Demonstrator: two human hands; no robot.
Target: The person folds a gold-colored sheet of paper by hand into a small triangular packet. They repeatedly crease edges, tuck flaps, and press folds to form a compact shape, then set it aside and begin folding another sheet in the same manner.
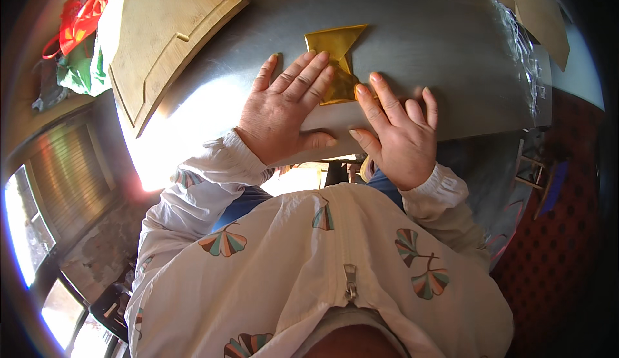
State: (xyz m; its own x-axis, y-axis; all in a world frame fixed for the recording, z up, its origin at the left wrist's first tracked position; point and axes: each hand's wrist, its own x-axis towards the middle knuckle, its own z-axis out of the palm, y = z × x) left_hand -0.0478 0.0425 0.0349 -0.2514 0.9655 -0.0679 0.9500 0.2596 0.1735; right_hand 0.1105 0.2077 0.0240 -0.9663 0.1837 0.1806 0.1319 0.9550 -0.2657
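Note:
A folded sheet of shiny gold paper or foil lies on the dark, smooth tabletop, with a pointed flap towards the upper right and a narrow middle. My left hand rests palm down, its fingertips pressing on the left side of the gold sheet and hiding part of it. At the sheet's lower right edge, the index fingertip of my right hand touches it; the fingers of this hand are spread. Neither hand is closed around anything.
A grooved wooden cutting board lies at the upper left, beside red and green plastic bags. Crinkled clear plastic and tan card-like pieces are at the right end. The table's near edge runs just before my body.

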